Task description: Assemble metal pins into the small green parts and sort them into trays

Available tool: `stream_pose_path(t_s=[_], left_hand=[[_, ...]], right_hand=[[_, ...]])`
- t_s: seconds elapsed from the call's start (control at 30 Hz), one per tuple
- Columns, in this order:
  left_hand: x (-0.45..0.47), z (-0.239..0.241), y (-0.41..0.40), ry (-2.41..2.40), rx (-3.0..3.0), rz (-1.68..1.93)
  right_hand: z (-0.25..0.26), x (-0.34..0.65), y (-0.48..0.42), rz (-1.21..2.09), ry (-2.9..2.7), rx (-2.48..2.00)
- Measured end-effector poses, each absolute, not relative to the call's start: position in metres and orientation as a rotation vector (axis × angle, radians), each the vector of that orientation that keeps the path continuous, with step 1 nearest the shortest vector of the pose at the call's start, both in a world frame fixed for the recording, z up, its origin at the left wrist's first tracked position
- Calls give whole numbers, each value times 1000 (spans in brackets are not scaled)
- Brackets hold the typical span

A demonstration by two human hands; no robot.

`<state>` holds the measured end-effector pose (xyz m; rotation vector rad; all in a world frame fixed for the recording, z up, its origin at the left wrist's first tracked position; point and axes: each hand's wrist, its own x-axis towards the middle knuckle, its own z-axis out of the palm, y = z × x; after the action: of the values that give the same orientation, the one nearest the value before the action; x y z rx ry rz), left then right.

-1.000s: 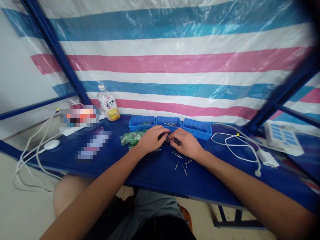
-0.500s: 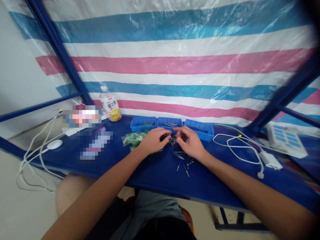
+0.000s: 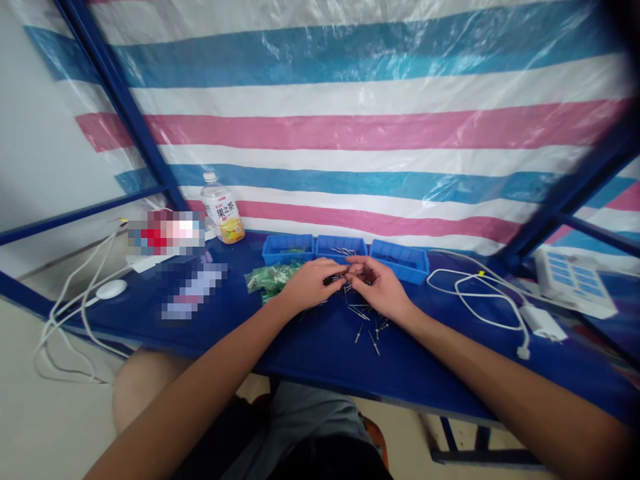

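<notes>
Rivets (image 3: 359, 312) lie under curled, possibly touching hands (image 3: 381, 285).

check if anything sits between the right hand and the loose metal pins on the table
Nothing visible does: the right hand is right at the loose metal pins. The blue trays stand beyond them, and the green packets lie off to the left, by the left hand.

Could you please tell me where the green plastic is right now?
In the head view, the green plastic lies on the table just left of the left hand, in front of the leftmost blue tray.
</notes>
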<state>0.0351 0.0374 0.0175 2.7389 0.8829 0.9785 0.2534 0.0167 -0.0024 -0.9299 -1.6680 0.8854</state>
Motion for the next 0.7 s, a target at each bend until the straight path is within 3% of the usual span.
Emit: stream_pose_path(t_s=[0.23,0.7], left_hand=[[35,23,33,873,2793,882],[39,30,25,966,2629,972]], right_hand=[[0,258,16,899,-1689,-933],[7,256,3,549,-1825,-1095]])
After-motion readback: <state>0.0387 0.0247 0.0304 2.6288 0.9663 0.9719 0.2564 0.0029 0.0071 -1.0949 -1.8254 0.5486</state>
